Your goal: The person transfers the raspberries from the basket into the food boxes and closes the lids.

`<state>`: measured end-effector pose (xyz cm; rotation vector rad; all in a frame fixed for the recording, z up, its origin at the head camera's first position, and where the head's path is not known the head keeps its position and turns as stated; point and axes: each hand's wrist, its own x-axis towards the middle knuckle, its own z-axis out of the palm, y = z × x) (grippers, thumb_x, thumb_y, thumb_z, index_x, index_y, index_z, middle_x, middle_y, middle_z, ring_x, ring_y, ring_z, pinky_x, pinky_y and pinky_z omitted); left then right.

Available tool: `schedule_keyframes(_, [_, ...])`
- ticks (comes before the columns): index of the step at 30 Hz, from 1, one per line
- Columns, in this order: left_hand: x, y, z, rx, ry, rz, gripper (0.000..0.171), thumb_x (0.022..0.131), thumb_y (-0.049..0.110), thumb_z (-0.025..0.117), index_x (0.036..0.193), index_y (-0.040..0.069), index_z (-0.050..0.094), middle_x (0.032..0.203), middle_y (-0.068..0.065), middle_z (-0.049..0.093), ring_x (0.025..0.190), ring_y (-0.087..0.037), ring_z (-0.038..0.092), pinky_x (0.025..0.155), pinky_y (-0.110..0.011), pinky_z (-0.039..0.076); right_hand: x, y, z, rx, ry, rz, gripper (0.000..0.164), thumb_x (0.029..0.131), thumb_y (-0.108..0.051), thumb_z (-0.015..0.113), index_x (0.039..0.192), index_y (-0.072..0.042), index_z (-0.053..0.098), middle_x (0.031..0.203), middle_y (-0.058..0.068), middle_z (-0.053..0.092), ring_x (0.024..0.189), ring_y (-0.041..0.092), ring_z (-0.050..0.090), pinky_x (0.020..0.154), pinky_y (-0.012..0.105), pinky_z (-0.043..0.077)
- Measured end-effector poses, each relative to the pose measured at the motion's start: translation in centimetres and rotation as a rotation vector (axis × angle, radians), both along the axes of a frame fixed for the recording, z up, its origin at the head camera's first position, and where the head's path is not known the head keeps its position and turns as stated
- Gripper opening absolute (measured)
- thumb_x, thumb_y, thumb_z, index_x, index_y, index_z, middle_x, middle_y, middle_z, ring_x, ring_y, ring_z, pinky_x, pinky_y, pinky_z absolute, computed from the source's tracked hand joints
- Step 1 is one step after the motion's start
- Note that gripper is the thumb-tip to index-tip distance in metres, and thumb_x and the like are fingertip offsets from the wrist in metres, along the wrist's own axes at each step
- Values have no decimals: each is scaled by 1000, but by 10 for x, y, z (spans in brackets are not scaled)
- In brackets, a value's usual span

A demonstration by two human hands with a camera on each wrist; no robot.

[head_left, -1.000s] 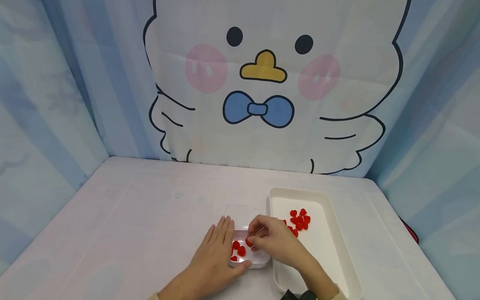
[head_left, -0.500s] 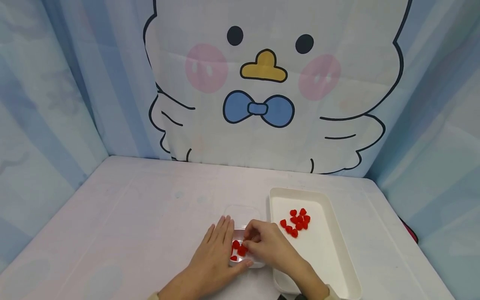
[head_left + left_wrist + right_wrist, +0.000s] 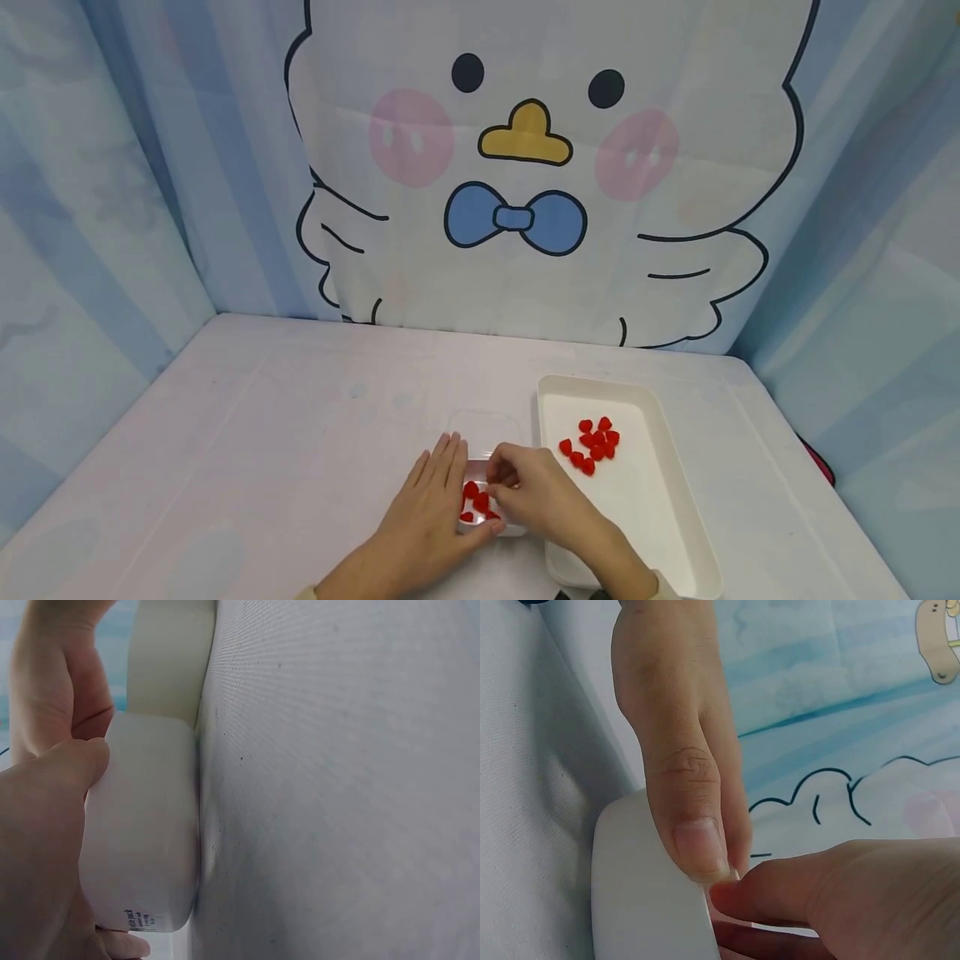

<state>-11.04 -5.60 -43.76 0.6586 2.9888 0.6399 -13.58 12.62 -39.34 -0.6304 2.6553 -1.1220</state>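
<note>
Reaching into a little white box (image 3: 146, 825)

The left grip (image 3: 425, 518) lies along the box, fingers straight and thumb on the near side, probably to stop it sliding. The right grip (image 3: 538, 490) bends over the box; its tips are hard to see, so I cannot tell if they are together, apart or pinching one of the red bits (image 3: 597, 438). The tray (image 3: 630, 508) sits just beside the box on the table (image 3: 300, 433), maybe for easy reaching. I count one box, one tray, ten bits in the tray and at least four in the box.
</note>
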Motion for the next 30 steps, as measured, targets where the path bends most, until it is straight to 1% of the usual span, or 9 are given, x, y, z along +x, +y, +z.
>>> schedule_keyframes(5, [0, -1, 0, 7, 3, -6, 100, 89, 72, 49, 154, -1, 26, 162, -17, 27, 153, -31, 21, 123, -53, 22, 1, 5, 5, -13, -7, -21, 7, 89, -7, 70, 94, -11, 68, 87, -4, 70, 81, 8, 67, 73, 19, 56])
schedule_keyframes(8, [1, -1, 1, 12, 12, -9, 100, 89, 72, 50, 154, -2, 27, 162, -18, 27, 152, -31, 22, 123, -53, 22, -1, 10, 8, -28, -5, -52, 7, 89, -9, 70, 94, -13, 68, 88, -3, 71, 82, 8, 67, 73, 18, 55])
schedule_keyframes(11, [1, -1, 1, 17, 13, -7, 101, 89, 73, 49, 154, -2, 26, 162, -18, 28, 152, -31, 22, 123, -52, 23, -3, 14, 12, -51, -9, -78, 7, 90, -10, 70, 95, -13, 67, 90, -1, 72, 83, 10, 68, 71, 18, 55])
schedule_keyframes(15, [0, -1, 2, 23, 12, -4, 104, 88, 76, 46, 154, -1, 26, 162, -18, 28, 152, -32, 23, 122, -53, 24, -5, 20, 15, -97, -30, -113, 6, 91, -11, 69, 96, -11, 66, 90, 2, 72, 83, 15, 70, 67, 20, 57])
schedule_keyframes(20, [1, -1, 2, 19, 5, 0, 105, 86, 78, 46, 154, -1, 25, 161, -17, 29, 151, -32, 25, 121, -54, 25, -8, 29, 16, -173, -44, -152, 9, 90, -11, 71, 96, -8, 65, 91, 8, 71, 80, 21, 72, 66, 23, 59])
schedule_keyframes(24, [2, -1, 2, 13, 0, 6, 105, 86, 77, 48, 154, 1, 24, 162, -16, 28, 152, -31, 24, 122, -53, 24, -12, 37, 18, -209, -35, -173, 10, 90, -10, 70, 96, -4, 65, 92, 14, 71, 78, 20, 71, 66, 23, 60])
schedule_keyframes(30, [2, 0, 2, 11, 21, 5, 106, 86, 78, 45, 154, 0, 25, 162, -17, 28, 151, -32, 24, 121, -53, 26, -16, 48, 18, -235, -67, -212, 9, 90, -6, 68, 95, -2, 63, 94, 19, 70, 80, 21, 71, 66, 26, 60])
